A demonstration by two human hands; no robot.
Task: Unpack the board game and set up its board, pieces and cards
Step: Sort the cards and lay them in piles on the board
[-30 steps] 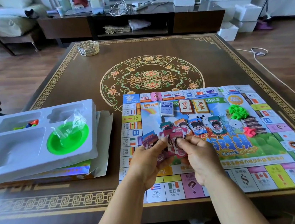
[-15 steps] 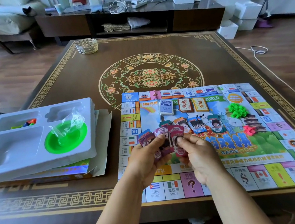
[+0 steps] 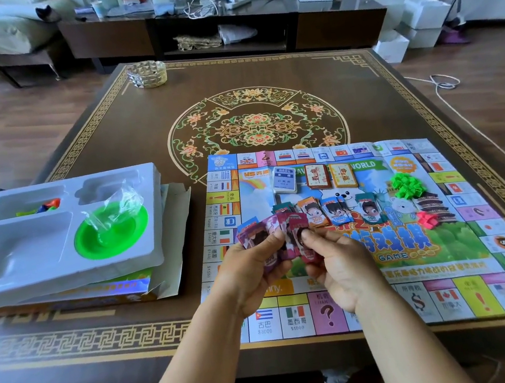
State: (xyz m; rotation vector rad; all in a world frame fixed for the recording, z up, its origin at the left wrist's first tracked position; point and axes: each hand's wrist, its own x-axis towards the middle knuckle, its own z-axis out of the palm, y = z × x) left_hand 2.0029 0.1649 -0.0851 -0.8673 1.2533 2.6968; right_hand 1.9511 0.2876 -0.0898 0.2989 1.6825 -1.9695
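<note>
Both of your hands sit over the near middle of the board (image 3: 445, 266), which lies flat on the worktop (image 3: 111, 138). Your left hand (image 3: 252, 274) is curled round a fanned bundle of purple and pink play money (image 3: 260, 238), thumb on top. Your right hand (image 3: 339, 263) pinches one dark red note (image 3: 301, 233) at the right edge of that fan, thumb on its face, fingers curled behind.

Key relation: the sorted money stacks lie just beyond your fingertips, farther up the board, in a row running left to right: a teal stack (image 3: 282, 208), orange stack (image 3: 313, 214), blue stack (image 3: 336, 211) and green stack (image 3: 369, 208). Each note's long axis runs away from you, same as the notes you hold. Your right hand is the nearer one to the row. Likely next move is a short forward reach with the right hand to lay the red note down, probably at the left end of the row or as a new pile; which pile it matches I cannot tell.

Beyond the money sit three card decks: a blue deck (image 3: 284, 179), a red deck (image 3: 318, 177) and a yellow deck (image 3: 343, 175). Green houses (image 3: 408, 185) and pink pieces (image 3: 428, 219) are heaped to the right on the board. The white tray (image 3: 32, 275), with a green dish (image 3: 111, 232) and coloured pawns (image 3: 44, 206) in it, is well apart to your left.
</note>
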